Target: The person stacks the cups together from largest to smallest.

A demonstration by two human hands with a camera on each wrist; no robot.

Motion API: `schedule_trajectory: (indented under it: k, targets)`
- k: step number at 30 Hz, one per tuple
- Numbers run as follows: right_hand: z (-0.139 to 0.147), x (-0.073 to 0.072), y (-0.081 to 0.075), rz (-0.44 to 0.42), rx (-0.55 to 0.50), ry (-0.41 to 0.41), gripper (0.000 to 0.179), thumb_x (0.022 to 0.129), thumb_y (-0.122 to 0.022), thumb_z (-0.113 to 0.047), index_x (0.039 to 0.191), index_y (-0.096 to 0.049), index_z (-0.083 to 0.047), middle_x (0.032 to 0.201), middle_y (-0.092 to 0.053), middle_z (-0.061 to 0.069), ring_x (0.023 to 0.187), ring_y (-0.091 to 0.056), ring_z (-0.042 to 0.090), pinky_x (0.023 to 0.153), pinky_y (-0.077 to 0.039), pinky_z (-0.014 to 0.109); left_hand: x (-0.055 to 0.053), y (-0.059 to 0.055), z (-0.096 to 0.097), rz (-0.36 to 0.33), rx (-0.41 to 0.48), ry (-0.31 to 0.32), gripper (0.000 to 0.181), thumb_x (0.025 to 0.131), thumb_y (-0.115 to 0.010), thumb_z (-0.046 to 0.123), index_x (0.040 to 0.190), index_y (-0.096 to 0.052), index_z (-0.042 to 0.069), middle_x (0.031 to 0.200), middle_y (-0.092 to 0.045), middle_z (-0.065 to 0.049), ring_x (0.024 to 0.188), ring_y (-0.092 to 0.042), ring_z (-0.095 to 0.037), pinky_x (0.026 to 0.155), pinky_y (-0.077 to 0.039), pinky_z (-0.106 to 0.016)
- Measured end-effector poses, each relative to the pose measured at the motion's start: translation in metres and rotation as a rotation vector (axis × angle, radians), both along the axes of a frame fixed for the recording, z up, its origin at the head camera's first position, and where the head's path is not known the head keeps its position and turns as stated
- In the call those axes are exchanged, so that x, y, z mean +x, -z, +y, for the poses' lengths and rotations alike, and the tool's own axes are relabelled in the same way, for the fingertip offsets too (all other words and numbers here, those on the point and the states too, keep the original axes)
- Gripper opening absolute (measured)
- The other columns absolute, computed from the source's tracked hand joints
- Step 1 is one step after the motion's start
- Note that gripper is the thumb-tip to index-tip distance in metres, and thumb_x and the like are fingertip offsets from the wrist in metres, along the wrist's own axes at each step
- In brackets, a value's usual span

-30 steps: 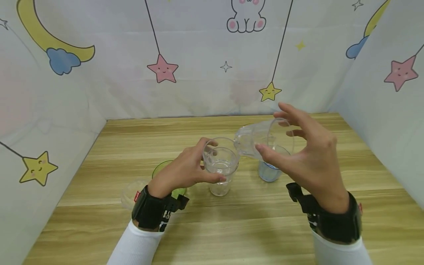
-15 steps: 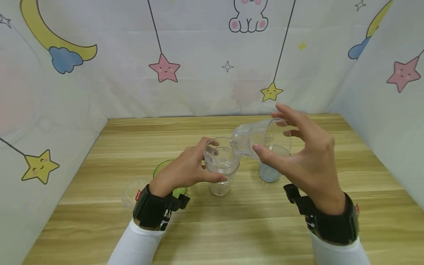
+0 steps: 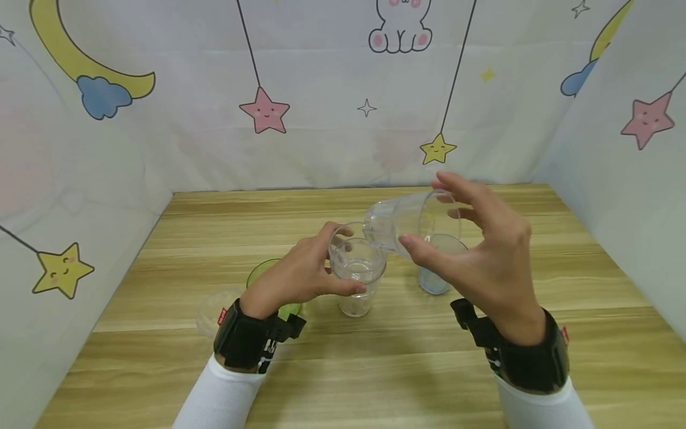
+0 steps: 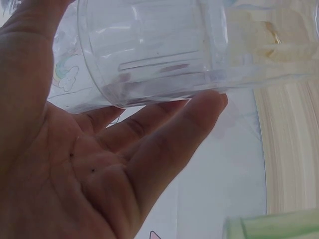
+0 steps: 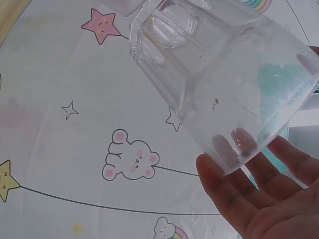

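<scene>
In the head view my left hand (image 3: 300, 268) grips a clear cup (image 3: 356, 305) round its upper part, thumb at the near side. The cup stands upright on the table; a second ring shows inside its rim. My right hand (image 3: 493, 256) holds another clear, stepped cup (image 3: 409, 223) off the table between thumb and fingers. That cup lies nearly sideways, mouth toward my right palm, narrow base to the left. Its base overlaps the left cup's rim in view; whether they touch I cannot tell. The right wrist view shows fingertips (image 5: 209, 167) round its mouth end.
A bluish clear cup (image 3: 435, 281) stands behind and below the raised cup. A green cup (image 3: 291, 310) is partly hidden by my left hand, with a faint transparent round thing (image 3: 206, 313) left of it. Printed cloth walls (image 3: 321, 155) enclose the wooden table (image 3: 375, 369).
My right hand has moved left with the tilted cup, bringing its base over the left cup's rim in view. My left hand stays in place.
</scene>
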State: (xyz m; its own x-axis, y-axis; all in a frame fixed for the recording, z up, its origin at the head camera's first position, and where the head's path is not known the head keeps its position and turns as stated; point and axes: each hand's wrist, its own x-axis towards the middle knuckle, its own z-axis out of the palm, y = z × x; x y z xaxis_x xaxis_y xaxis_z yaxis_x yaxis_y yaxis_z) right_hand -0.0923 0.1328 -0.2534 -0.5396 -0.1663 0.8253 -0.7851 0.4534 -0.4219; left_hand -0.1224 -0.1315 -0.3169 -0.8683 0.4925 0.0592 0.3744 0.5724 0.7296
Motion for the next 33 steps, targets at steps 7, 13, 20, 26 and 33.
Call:
schedule_trajectory:
  k: [7, 13, 20, 26, 33]
  targets:
    - [-0.006, 0.0, 0.001, 0.02, 0.003, -0.048, 0.071, 0.071, -0.084, -0.027, 0.134, -0.063, -0.003, 0.123, -0.069, 0.006, 0.103, -0.067, 0.022, 0.086, -0.052, 0.026, 0.0, 0.001, -0.001, 0.006, 0.009, 0.003, 0.087, 0.078, -0.087, 0.044, 0.145, -0.037, 0.017, 0.128, -0.059, -0.006, 0.104, -0.062, -0.017, 0.082, -0.054, -0.037]
    - [-0.01, 0.0, 0.002, 0.032, 0.031, -0.082, 0.07, 0.073, -0.083, -0.03, 0.133, -0.063, 0.0, 0.124, -0.068, 0.006, 0.106, -0.067, 0.024, 0.089, -0.053, 0.028, 0.001, 0.0, -0.002, -0.001, 0.007, -0.002, 0.088, 0.078, -0.087, 0.045, 0.145, -0.037, 0.016, 0.126, -0.059, -0.003, 0.104, -0.061, -0.016, 0.083, -0.054, -0.038]
    - [-0.017, 0.001, 0.002, 0.044, 0.053, -0.095, 0.071, 0.072, -0.085, -0.032, 0.132, -0.063, 0.0, 0.124, -0.068, 0.005, 0.109, -0.066, 0.021, 0.089, -0.053, 0.029, 0.001, -0.001, -0.003, -0.012, 0.034, 0.016, 0.088, 0.078, -0.088, 0.042, 0.145, -0.037, 0.015, 0.122, -0.062, 0.0, 0.103, -0.063, -0.014, 0.084, -0.054, -0.037]
    - [-0.021, -0.001, 0.004, 0.056, 0.076, -0.101, 0.069, 0.073, -0.085, -0.033, 0.131, -0.064, -0.001, 0.124, -0.068, 0.004, 0.11, -0.065, 0.019, 0.088, -0.052, 0.029, 0.002, -0.001, -0.003, -0.016, 0.052, 0.032, 0.085, 0.08, -0.087, 0.041, 0.144, -0.038, 0.015, 0.121, -0.062, 0.001, 0.102, -0.063, -0.014, 0.084, -0.054, -0.037]
    - [-0.028, -0.004, 0.007, 0.07, 0.097, -0.119, 0.067, 0.073, -0.087, -0.031, 0.128, -0.066, -0.001, 0.125, -0.069, 0.007, 0.108, -0.067, 0.024, 0.087, -0.051, 0.033, 0.001, 0.001, -0.004, 0.0, 0.073, 0.052, 0.081, 0.08, -0.087, 0.04, 0.141, -0.039, 0.016, 0.116, -0.062, 0.003, 0.097, -0.063, -0.012, 0.079, -0.054, -0.036]
